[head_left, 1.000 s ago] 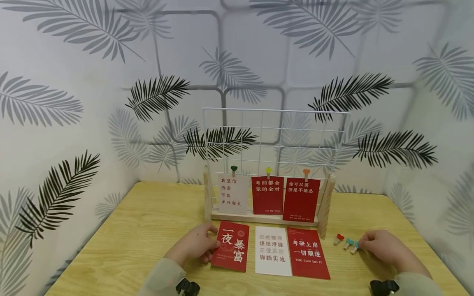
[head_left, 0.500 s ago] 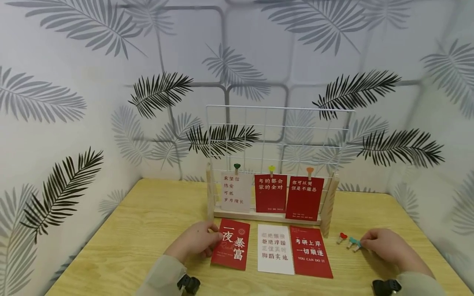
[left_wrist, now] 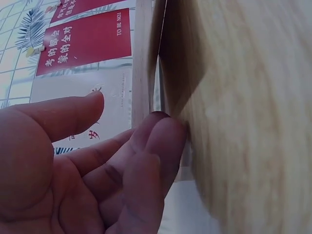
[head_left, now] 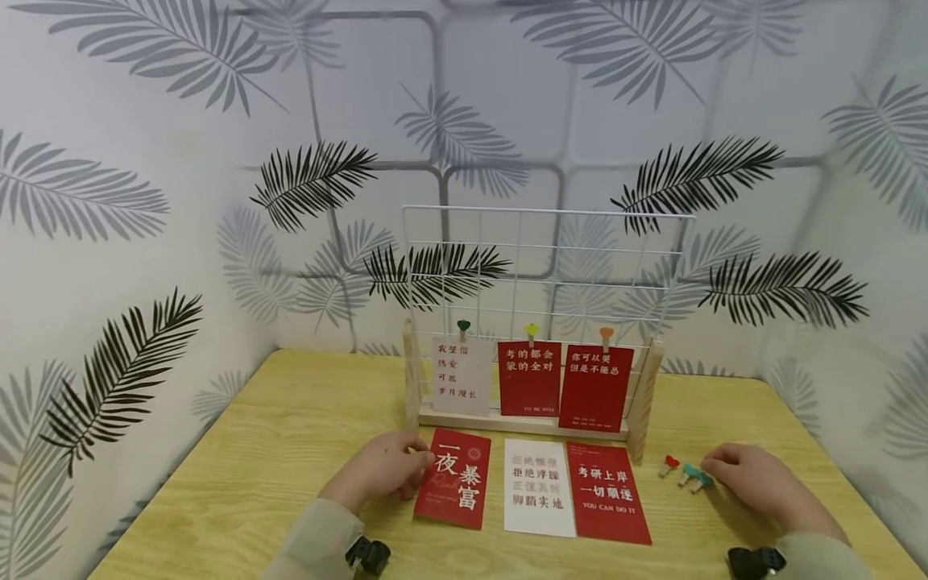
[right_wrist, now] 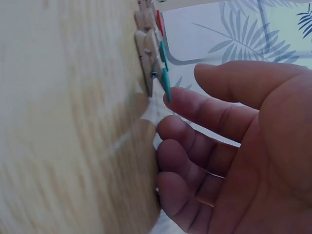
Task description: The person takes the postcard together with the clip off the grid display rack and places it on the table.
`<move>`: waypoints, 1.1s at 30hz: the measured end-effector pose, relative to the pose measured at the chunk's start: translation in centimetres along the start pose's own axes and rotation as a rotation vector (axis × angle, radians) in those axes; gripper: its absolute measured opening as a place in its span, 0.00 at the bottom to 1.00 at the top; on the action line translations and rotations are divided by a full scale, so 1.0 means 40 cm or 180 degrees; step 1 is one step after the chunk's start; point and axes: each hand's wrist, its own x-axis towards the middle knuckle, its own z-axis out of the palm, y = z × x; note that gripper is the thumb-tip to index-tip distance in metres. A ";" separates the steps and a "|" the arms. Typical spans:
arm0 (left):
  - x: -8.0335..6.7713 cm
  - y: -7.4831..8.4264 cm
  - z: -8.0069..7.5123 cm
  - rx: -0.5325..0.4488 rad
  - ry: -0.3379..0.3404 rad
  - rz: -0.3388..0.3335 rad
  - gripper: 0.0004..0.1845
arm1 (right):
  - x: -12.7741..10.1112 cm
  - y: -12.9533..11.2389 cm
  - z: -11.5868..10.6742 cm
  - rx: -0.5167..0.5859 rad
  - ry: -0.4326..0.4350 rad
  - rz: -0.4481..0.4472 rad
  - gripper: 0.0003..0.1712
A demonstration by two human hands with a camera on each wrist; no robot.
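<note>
My left hand [head_left: 387, 467] rests on the table at the left edge of a red card [head_left: 451, 491] with white characters. In the left wrist view its thumb stands apart from the fingers, and the fingertips [left_wrist: 163, 134] meet the card's edge. My right hand [head_left: 754, 487] lies at the right, beside a short row of small wooden clips. One clip has a red heart [head_left: 671, 462]; two have teal tops [head_left: 701, 478]. In the right wrist view the index fingertip is right at the nearest teal clip [right_wrist: 165, 85], the thumb raised away. A white card [head_left: 538, 487] and another red card [head_left: 611, 498] lie between the hands.
Behind the cards stands a white wire grid rack on a wooden base [head_left: 507, 422]. Green, yellow and orange heart clips hold a white card [head_left: 464, 403], a red card [head_left: 529, 395] and another red card [head_left: 596, 403] on it. A leaf-patterned wall [head_left: 493, 97] encloses the table.
The head view has shifted slightly. My right fingers have eased a little away from the teal clips. My left hand stays by the red card, and the cards and clips keep their places.
</note>
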 end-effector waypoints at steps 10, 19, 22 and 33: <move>-0.010 0.018 -0.005 0.0096 0.0142 0.0095 0.12 | -0.010 -0.040 -0.008 0.0113 0.0133 -0.0150 0.24; -0.008 0.030 -0.002 -0.0061 0.0193 0.0021 0.13 | -0.014 -0.096 0.003 0.0329 0.0236 -0.0347 0.25; -0.012 0.035 0.001 -0.0058 0.0218 0.0046 0.15 | -0.015 -0.115 0.007 0.0349 0.0270 -0.0422 0.24; -0.014 0.051 -0.011 -0.0077 0.0325 0.0265 0.14 | -0.040 -0.179 -0.005 0.0547 0.0588 -0.0553 0.24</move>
